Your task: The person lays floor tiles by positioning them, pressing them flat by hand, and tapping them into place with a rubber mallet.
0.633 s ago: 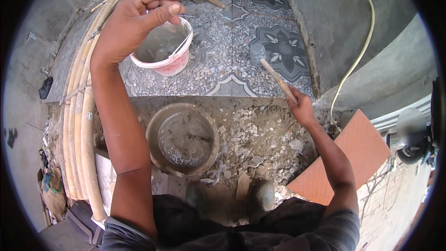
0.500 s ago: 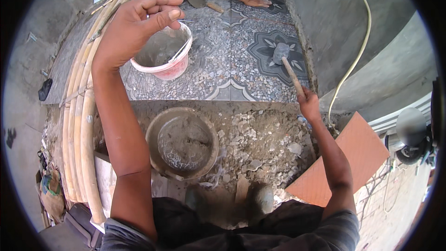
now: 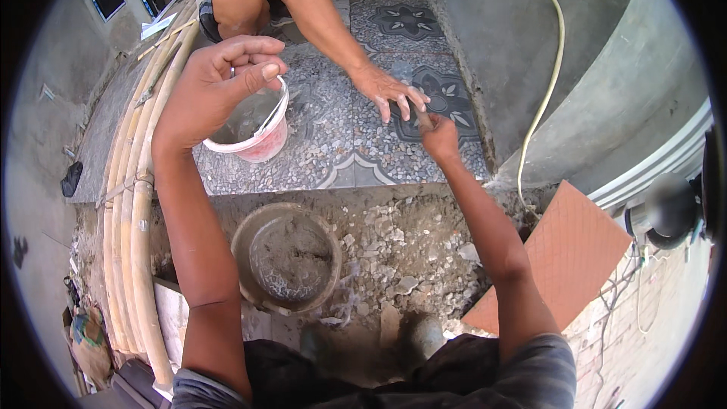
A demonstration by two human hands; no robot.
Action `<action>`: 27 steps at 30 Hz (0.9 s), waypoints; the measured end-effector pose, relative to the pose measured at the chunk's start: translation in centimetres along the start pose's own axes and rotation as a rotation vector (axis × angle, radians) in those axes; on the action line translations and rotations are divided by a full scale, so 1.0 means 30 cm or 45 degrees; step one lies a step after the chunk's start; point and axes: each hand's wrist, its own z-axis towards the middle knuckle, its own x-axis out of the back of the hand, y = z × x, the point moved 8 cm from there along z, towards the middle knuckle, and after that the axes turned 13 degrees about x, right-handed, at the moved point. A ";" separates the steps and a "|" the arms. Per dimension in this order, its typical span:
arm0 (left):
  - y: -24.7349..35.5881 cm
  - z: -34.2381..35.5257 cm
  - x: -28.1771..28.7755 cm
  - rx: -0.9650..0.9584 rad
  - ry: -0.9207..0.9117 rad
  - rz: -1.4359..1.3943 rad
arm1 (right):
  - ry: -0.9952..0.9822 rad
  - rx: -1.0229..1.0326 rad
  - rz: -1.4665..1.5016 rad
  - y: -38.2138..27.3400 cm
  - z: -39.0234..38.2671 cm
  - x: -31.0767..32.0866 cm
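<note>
My left hand (image 3: 219,87) is raised over the white-and-red bucket (image 3: 250,144) of grey mix, its fingers curled toward the thumb; whatever may be inside them is hidden. A wooden-handled mallet (image 3: 422,117) is gripped in my right hand (image 3: 441,140), over the patterned pebble-look tiles (image 3: 394,159). A co-worker's hand (image 3: 382,91), fingers spread, reaches across in front of the mallet, partly hiding it; I cannot tell whether the two touch. The co-worker (image 3: 235,4) crouches on the tiles. Below the tile edge sits a round tub (image 3: 288,250) of grey mortar.
Bamboo poles (image 3: 136,235) run along the left. Rubble (image 3: 401,250) lies below the tiles. On the right are a curved grey wall (image 3: 591,83), a pale hose (image 3: 541,106), a leaning orange board (image 3: 575,242) and a blurred dark machine (image 3: 670,212).
The co-worker's hand has come down from the far tiles to the mallet. My right hand has moved up and left with the mallet. My left hand sits lower in view, still curled.
</note>
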 end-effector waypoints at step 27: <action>-0.023 0.001 0.055 -0.015 0.036 0.064 | -0.247 0.241 -0.713 0.042 0.109 -0.065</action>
